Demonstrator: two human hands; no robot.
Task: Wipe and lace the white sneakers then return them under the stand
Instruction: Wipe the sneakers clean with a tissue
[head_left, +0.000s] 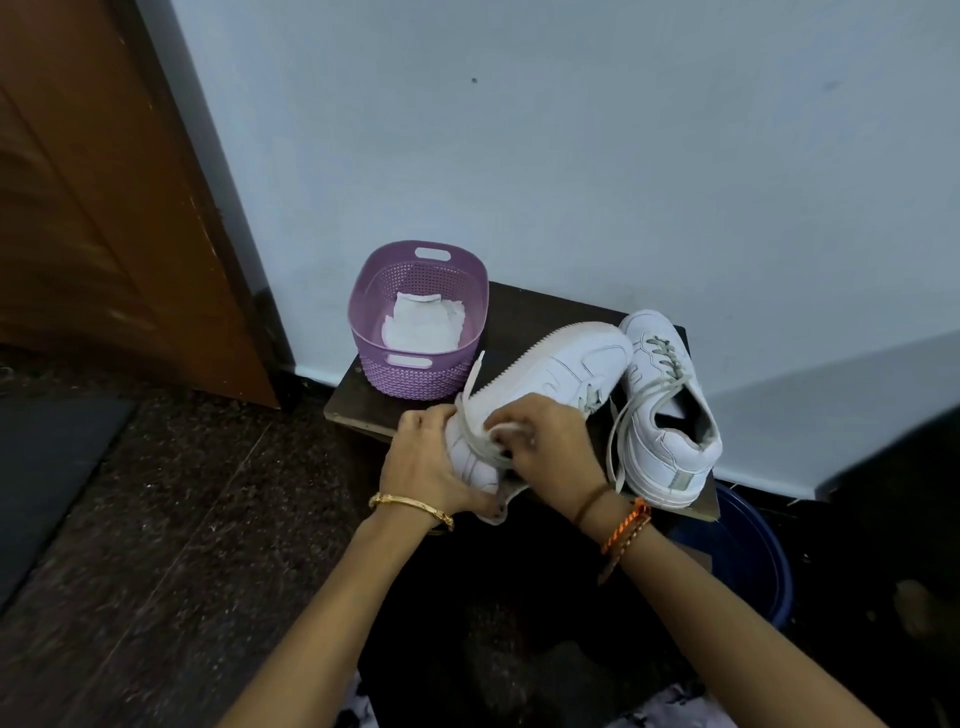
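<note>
A person's two hands work at a white sneaker (550, 374) lying on its side on a low dark stand (524, 312) set against a pale blue wall. The left hand (431, 462) cups the shoe's near end, fingers curled round it, a gold bangle (410, 508) at the wrist. The right hand (550, 452) sits over the shoe's opening, fingers bent and pinching the pale lace (475, 415), one strand of which runs up toward the basket. Orange and brown threads (626, 522) circle the right wrist. The second sneaker (670, 405) stands upright just beside the first, at the right end of the stand, its grey-white lace threaded through the upper eyelets with loose ends hanging down its side. A lilac plastic basket (418, 382) rests at the stand's left end, near the held shoe, with a crumpled white cloth (423, 327) inside. A brown wooden door (104, 208) fills the left edge; a blue tub's rim (763, 566) shows below the stand at right.
</note>
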